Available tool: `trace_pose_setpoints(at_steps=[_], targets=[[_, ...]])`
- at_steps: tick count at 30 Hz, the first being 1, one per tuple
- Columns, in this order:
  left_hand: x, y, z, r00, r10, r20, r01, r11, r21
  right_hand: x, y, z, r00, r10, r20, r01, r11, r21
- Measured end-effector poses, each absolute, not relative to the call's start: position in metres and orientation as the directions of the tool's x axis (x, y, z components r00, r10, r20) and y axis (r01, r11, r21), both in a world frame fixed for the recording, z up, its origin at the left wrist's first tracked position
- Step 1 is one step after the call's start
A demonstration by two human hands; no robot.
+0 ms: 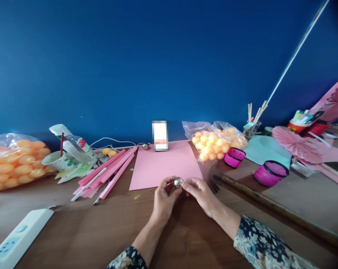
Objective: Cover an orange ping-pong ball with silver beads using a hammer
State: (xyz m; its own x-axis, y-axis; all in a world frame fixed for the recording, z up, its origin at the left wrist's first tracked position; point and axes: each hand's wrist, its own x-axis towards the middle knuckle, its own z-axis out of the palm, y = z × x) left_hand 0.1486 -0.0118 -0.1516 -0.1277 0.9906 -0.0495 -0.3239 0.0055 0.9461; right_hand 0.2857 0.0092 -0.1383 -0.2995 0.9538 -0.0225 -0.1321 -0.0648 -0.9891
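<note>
A small shiny silver ball point(178, 182) sits between the fingertips of both hands, just over the front edge of a pink sheet of paper point(166, 164). My left hand point(165, 198) is closed, its thumb and fingers gripping the ball from the left. From the right, the pinched fingers of my right hand point(201, 194) touch the ball's side; whether they hold something small there I cannot make out. A similar silver ball point(146, 146) rests at the sheet's far left corner. Behind the sheet stands a phone-like object point(159, 135) with a blurred screen.
Pink paper strips point(110, 172) and a bag of orange balls point(18, 160) lie left, near a power strip point(20, 237). On the right are another bag of balls point(213, 144), a hammer point(269, 205), magenta rings point(271, 173) and a pink paper fan point(297, 144).
</note>
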Motion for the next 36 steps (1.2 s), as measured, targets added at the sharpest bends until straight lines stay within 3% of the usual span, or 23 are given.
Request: trace_pose_setpoints(at_steps=[19, 36], targets=[[0.148, -0.012, -0.153, -0.123, 0.990, -0.072, -0.326, 0.028, 0.945, 0.287, 0.010, -0.137, -0.317, 0.948, -0.029, -0.109, -0.067, -0.992], [0.148, -0.011, -0.162, -0.146, 0.989, -0.011, -0.236, -0.024, 0.971, 0.285, 0.012, -0.143, -0.278, 0.937, -0.211, -0.172, -0.265, -0.949]])
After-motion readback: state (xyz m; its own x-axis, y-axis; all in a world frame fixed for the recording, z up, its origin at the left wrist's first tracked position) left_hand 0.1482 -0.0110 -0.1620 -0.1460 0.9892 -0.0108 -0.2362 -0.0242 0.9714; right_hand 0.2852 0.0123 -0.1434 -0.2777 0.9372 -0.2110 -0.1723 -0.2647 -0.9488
